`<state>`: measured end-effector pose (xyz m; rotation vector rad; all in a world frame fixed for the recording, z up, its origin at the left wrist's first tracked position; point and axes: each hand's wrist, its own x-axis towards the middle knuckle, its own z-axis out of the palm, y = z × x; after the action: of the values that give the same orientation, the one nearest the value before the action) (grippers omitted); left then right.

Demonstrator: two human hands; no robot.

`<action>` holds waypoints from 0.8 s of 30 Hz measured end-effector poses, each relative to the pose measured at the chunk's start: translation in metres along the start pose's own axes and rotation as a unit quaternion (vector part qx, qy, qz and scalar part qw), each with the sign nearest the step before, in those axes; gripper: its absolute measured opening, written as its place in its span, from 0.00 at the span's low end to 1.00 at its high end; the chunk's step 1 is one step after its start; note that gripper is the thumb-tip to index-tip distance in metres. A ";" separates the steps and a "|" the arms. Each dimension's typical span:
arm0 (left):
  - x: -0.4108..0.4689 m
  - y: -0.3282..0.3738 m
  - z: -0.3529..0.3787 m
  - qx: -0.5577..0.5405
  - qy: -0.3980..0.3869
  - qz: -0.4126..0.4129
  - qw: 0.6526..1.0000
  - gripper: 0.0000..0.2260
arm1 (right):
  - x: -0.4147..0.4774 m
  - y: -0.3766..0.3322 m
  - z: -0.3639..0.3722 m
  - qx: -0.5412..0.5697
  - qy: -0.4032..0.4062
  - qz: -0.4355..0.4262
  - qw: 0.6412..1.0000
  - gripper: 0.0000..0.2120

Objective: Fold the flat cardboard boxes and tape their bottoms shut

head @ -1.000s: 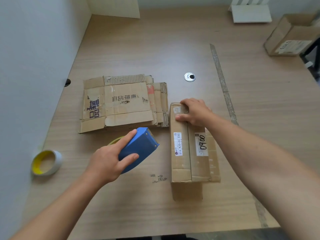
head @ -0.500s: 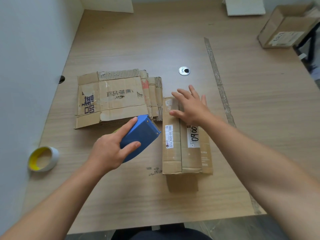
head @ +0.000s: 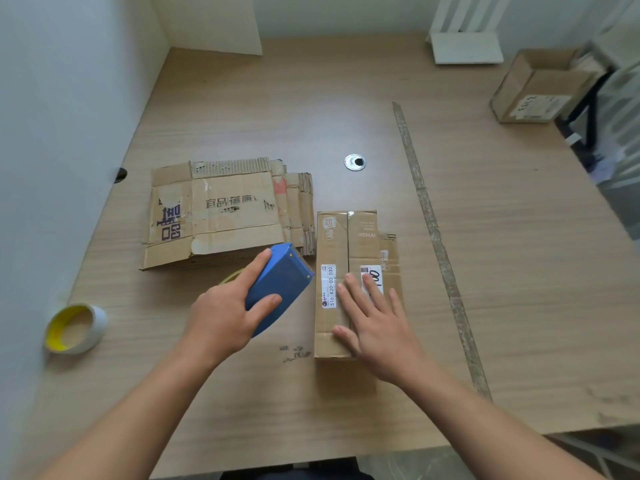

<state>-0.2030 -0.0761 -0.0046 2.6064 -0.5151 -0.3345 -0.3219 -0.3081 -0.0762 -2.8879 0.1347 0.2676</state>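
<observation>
Lying beneath the flat right grip (head: 375, 327), box (head: 362, 245) seemingly touches blue tape dispenser (head: 282, 284)

Left hand (head: 221, 317) and right hand (head: 377, 327) are bare; back from each grip, left forearm (head: 138, 410) and right forearm (head: 485, 420) are bare to the frame edge; dark fabric (head: 294, 473) shows between them

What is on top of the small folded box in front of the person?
The right hand lies flat on the folded box, fingers straight. Two white labels show beside it. The hand covers part of one label, and whatever lies under the palm cannot be seen.
</observation>
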 end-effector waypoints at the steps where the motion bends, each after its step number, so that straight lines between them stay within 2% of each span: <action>1: 0.002 0.004 0.000 0.012 -0.002 0.001 1.000 0.31 | 0.001 -0.001 -0.002 -0.010 -0.003 0.003 1.000 0.36; 3: 0.007 0.013 0.000 0.034 -0.003 0.014 0.999 0.31 | 0.000 -0.003 -0.003 -0.046 0.027 0.006 0.999 0.33; 8: 0.030 0.049 0.009 0.123 0.000 0.090 0.988 0.30 | -0.018 -0.014 0.010 -0.020 0.208 -0.003 0.978 0.23; 10: 0.042 0.061 0.017 0.171 -0.005 0.125 0.977 0.30 | -0.022 -0.015 0.015 -0.020 0.212 0.000 0.977 0.23; 15: 0.068 0.081 0.032 0.257 -0.013 0.172 0.951 0.30 | -0.037 -0.011 0.028 -0.014 0.132 0.010 0.991 0.30; 19: 0.085 0.086 0.037 0.270 0.002 0.173 0.947 0.30 | -0.040 -0.005 0.033 -0.025 0.134 -0.008 0.991 0.32; 24: 0.108 0.093 0.037 0.284 0.008 0.167 0.944 0.29 | -0.047 -0.002 0.044 -0.038 0.175 -0.026 0.984 0.31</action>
<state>-0.1453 -0.2116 -0.0071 2.9776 -1.1773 -0.0496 -0.3747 -0.2922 -0.1088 -2.9815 0.1120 -0.2516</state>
